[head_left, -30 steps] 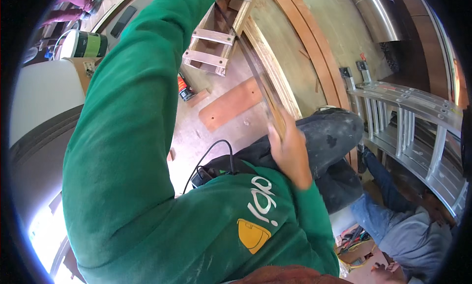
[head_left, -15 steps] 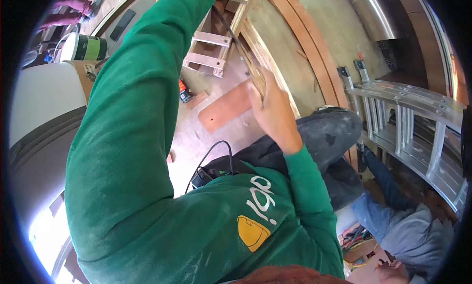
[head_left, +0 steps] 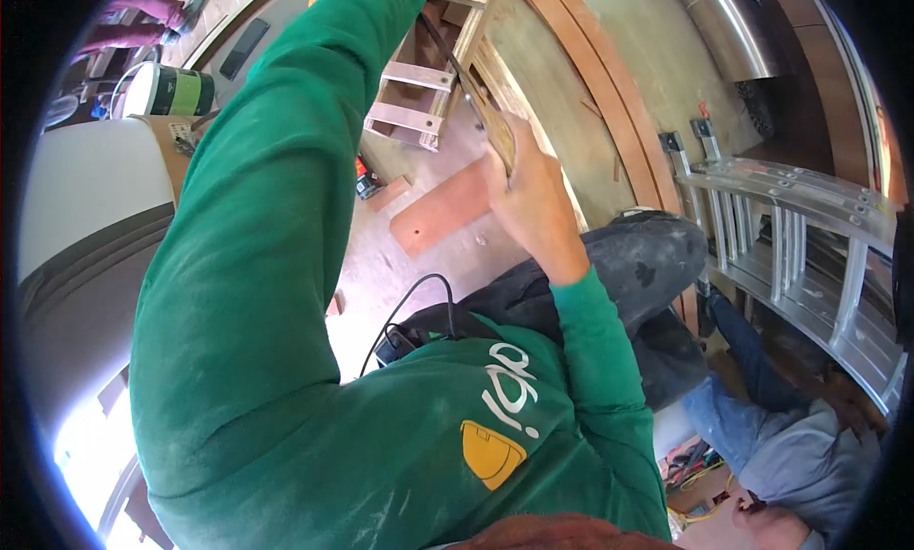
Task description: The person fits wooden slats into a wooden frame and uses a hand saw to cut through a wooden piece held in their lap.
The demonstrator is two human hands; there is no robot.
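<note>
Long-bladed tool [head_left: 499, 131], wooden handle, narrow dark blade: at upper centre, blade running up across a pale slatted wooden frame [head_left: 411, 118]; contact between the two cannot be told. Right hand [head_left: 535, 198]: fingers closed round the handle. Left hand: beyond the upper edge, its grip impossible to tell; green sleeve [head_left: 252, 236] only. Reddish-brown board [head_left: 433, 217], holed, on the floor below the frame. Red-and-black container [head_left: 367, 184], beside the sleeve. Metal ladder [head_left: 795, 183], far right. Another person [head_left: 809, 460], lower right.
</note>
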